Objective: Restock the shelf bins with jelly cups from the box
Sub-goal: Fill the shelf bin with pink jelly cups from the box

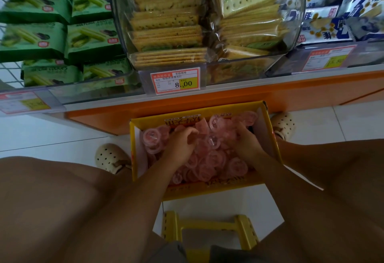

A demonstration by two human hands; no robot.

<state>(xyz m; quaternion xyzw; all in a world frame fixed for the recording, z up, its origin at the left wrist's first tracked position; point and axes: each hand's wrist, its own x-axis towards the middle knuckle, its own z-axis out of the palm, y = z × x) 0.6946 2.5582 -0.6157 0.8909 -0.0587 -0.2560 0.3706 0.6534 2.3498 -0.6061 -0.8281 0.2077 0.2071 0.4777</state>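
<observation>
Your jelly cups (216, 158) are pink, translucent and round-rimmed. They lie heaped loose with rims facing every way, so they share no common axis. They fill the open yellow box (207, 190) on the floor (62, 138), just in front of the orange shelf base (228, 96). Your hands sit apart in the pile, left hand (182, 144) and right hand (243, 142), fingers curled round cups.

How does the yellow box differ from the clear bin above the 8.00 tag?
The yellow cardboard box is opaque, on the floor; the clear plastic bin is see-through, on the shelf. The box holds loose pink jelly cups; the bin, stacked cracker packs. Both are well filled.
</observation>
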